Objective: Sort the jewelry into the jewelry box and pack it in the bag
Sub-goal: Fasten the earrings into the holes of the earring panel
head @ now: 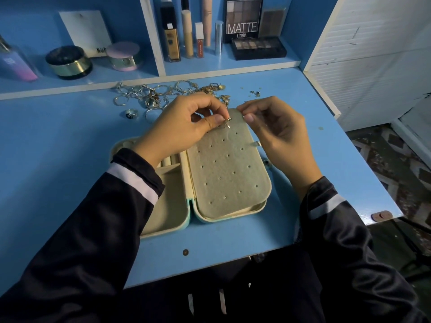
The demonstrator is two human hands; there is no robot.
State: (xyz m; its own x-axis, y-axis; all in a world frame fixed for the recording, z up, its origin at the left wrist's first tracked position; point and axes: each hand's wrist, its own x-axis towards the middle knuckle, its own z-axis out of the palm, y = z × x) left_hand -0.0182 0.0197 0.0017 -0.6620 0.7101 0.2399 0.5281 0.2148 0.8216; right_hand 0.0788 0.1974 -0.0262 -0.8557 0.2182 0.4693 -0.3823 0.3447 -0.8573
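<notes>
Earring (227, 122), left hand (186, 129) pinching (right hand (277, 134): panel (228, 171))

My cream jewelry box (211, 219) lies open and flat, its holed panel (228, 169) covering the right half. My left hand (184, 127) pinches a small silver earring (226, 121) at the panel's top edge; my right hand (277, 134) pinches that corner. Rings and chains (149, 95) lie heaped just beyond.

Blue table (58, 159). Open jewelry box (168, 201) lies mid-surface. Heap of rings and chains (149, 94) along far edge; one dark-faced ring (131, 113) just apart. Small brown disc (185, 252) near front edge, brownish tab (381, 216) at right corner.
</notes>
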